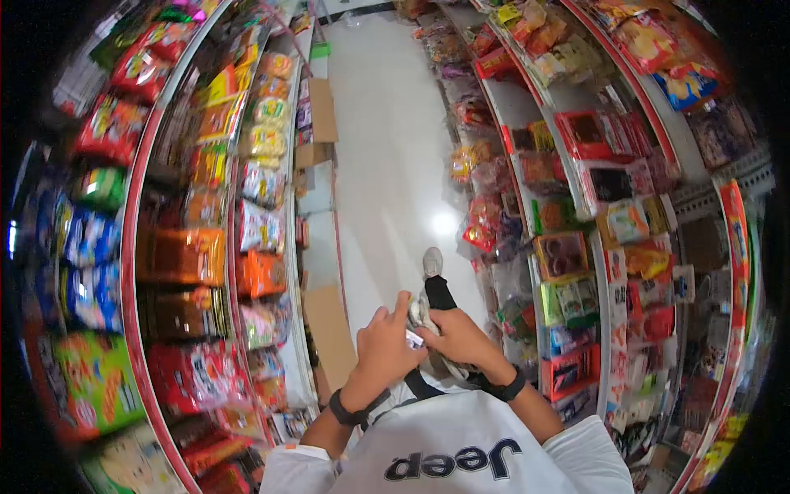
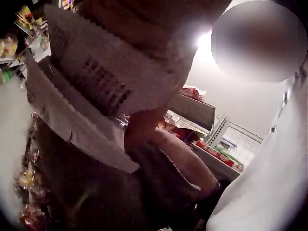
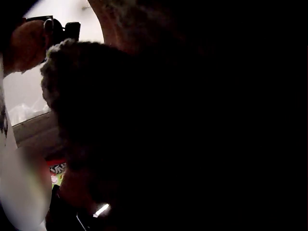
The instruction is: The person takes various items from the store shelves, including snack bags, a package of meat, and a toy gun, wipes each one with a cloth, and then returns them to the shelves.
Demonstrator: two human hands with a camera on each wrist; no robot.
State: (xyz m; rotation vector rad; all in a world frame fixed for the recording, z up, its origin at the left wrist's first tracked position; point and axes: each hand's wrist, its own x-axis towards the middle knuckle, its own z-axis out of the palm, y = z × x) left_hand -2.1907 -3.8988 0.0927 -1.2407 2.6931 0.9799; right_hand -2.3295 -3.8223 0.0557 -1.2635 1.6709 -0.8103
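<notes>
Both hands are close together in front of the chest in the head view. My left hand (image 1: 385, 350) grips a white printed wrapper (image 2: 103, 72), whose saw-toothed edges stand apart in the left wrist view. Beside it, my right hand (image 1: 462, 339) pinches a bunched greyish cloth (image 1: 420, 311) with its thumb on top. That cloth's fuzzy edge (image 3: 60, 60) shows in the right wrist view, where most of the picture is dark. A dark fabric with a stitched edge (image 2: 178, 171) lies beneath the wrapper. The fingertips are largely hidden.
Shelves of bagged snacks (image 1: 185, 255) line the left side, and more packets (image 1: 568, 255) fill the shelves on the right. Between them runs a narrow white floor (image 1: 383, 148). Cardboard boxes (image 1: 327, 321) stand at the left shelf's foot. One shoe (image 1: 432, 262) shows ahead.
</notes>
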